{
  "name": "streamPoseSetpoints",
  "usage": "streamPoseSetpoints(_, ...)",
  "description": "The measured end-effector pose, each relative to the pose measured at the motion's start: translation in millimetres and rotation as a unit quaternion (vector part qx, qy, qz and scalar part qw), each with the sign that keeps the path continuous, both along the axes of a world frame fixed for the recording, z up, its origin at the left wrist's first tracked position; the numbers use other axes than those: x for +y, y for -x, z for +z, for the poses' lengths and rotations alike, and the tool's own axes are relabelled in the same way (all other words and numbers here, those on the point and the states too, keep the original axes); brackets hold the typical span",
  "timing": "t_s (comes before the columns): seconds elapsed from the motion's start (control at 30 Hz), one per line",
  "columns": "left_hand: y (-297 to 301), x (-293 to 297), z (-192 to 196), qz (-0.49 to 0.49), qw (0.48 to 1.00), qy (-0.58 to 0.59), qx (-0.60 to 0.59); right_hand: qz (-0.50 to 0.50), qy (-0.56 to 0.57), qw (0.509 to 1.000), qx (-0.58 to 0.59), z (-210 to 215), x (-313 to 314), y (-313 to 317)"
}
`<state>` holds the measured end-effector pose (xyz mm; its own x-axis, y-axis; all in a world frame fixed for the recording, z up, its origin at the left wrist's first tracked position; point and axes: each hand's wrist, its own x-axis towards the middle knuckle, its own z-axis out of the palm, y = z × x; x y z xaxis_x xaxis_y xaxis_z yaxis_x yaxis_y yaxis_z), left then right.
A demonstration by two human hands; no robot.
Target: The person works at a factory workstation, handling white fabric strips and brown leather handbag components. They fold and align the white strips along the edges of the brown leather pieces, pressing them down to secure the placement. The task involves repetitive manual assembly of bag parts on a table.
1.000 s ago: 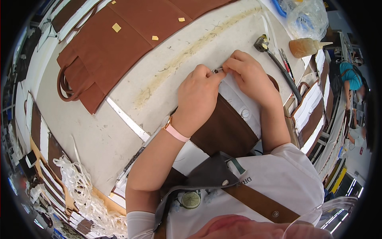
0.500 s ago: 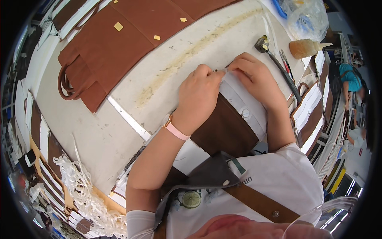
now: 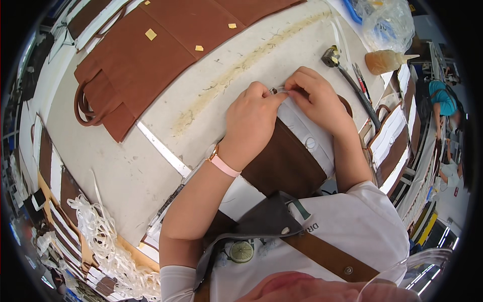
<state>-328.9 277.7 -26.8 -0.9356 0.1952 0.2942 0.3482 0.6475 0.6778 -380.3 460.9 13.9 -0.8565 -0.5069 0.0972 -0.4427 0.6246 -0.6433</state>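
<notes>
Together, we see, the left hand [image 3: 253,118] and right hand [image 3: 317,103] pinch the far edge of a white panel [image 3: 298,123], fingertips nearly meeting; fingers hide exactly which layers they grip, so we cannot tell. The panel lies along a dark brown piece [image 3: 284,163] between the forearms. Uneven pulling, we judge, could crease or slip that edge; a rightward elbow could knock the hammer [image 3: 354,85].

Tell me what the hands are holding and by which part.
Left hand and right hand pinch the dark brown piece at the far end of its white strip; the exact spot is partly hidden.
</notes>
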Motion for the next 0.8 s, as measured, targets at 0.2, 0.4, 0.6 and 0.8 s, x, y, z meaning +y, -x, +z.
streamPoseSetpoints(0.2, -0.6, -0.6, 5.0, -0.013, 1.0, 0.001, -0.027, 0.022, -0.016, 0.999, 0.028, -2.1, 0.1, 2.8)
streamPoseSetpoints(0.4, -0.3, -1.0, 5.6, -0.014, 1.0, -0.002, -0.024, 0.002, -0.015, 1.0, 0.008, -1.9, -1.0, 1.8)
streamPoseSetpoints(0.6, -0.1, -0.9, 6.4, -0.018, 0.999, -0.001, -0.033, 0.001, -0.013, 1.0, 0.001, -2.7, -1.6, 2.6)
streamPoseSetpoints(0.8, -0.4, -0.9, 5.3, -0.017, 1.0, 0.0, -0.024, 0.019, -0.036, 0.999, -0.015, -1.0, -0.5, 5.7)
